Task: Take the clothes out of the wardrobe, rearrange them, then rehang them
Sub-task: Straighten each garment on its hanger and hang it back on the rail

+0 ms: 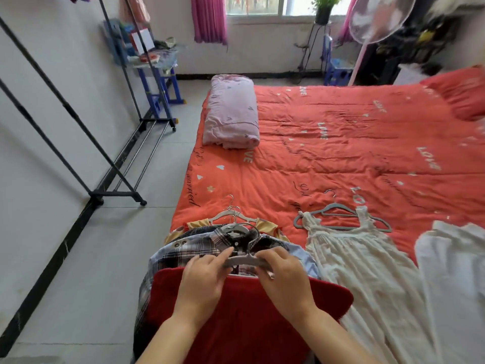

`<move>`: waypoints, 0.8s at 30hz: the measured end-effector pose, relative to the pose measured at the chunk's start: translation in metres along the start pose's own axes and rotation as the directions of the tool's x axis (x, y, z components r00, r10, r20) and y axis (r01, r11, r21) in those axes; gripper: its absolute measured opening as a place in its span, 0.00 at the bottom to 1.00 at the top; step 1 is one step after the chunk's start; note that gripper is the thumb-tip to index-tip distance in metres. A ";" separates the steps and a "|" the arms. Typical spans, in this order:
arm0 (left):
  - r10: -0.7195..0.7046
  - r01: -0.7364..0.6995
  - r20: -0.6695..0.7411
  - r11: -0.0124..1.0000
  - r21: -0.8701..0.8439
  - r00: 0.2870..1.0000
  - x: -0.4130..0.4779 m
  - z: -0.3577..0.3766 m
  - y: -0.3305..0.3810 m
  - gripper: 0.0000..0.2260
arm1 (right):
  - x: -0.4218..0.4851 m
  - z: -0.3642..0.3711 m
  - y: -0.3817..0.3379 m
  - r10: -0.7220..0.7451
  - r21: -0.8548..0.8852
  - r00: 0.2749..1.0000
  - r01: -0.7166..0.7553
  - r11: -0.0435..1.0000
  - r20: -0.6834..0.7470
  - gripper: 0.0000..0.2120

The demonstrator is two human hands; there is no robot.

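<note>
Gripping grey hanger (244, 261) in fingers (225, 252) of left hand (203, 279) and right hand (283, 279) over red garment (249, 324). Risk: hanger snagging plaid shirt (199, 245) beneath, red garment sliding off bed (341, 153).

A stack of hung clothes (210, 248) lies on the bed (341, 143), left of a dress (354, 258); a folded quilt (231, 111) lies behind.

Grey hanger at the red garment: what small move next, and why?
Probably slide the grey hanger down into the top edge of the red garment: left hand and right hand both grip it just above that edge, over the plaid shirt.
</note>
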State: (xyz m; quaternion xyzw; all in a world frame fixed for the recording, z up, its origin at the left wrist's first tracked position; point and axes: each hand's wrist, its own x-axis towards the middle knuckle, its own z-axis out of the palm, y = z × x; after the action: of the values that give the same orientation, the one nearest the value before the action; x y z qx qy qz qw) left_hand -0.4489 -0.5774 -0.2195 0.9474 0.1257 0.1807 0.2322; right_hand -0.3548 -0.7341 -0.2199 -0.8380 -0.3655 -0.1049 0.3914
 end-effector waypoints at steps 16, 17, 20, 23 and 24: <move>0.519 -0.560 -0.263 0.821 -0.111 0.813 -0.088 -0.033 0.204 0.15 | -0.175 -0.212 -0.069 0.255 -0.163 0.893 -0.333 0.929 -0.371 0.15; 0.535 -0.579 -0.264 0.806 -0.124 0.802 -0.094 -0.030 0.221 0.15 | -0.188 -0.227 -0.068 0.267 -0.174 0.882 -0.354 0.919 -0.387 0.15; 0.556 -0.598 -0.239 0.782 -0.175 0.796 -0.109 -0.020 0.269 0.15 | -0.224 -0.270 -0.057 0.287 -0.219 0.850 -0.412 0.884 -0.442 0.14; 0.574 -0.617 -0.229 0.754 -0.226 0.786 -0.125 0.001 0.323 0.15 | -0.262 -0.316 -0.038 0.283 -0.273 0.825 -0.453 0.848 -0.490 0.16; 0.578 -0.620 -0.227 0.746 -0.241 0.784 -0.131 0.010 0.342 0.15 | -0.275 -0.332 -0.030 0.284 -0.286 0.817 -0.466 0.837 -0.501 0.17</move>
State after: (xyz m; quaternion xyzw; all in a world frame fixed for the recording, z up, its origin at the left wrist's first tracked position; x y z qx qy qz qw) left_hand -0.5103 -0.9179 -0.0986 0.8753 -0.1993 0.3273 0.2948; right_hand -0.5350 -1.1104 -0.1064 -0.9097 -0.0624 -0.2817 0.2986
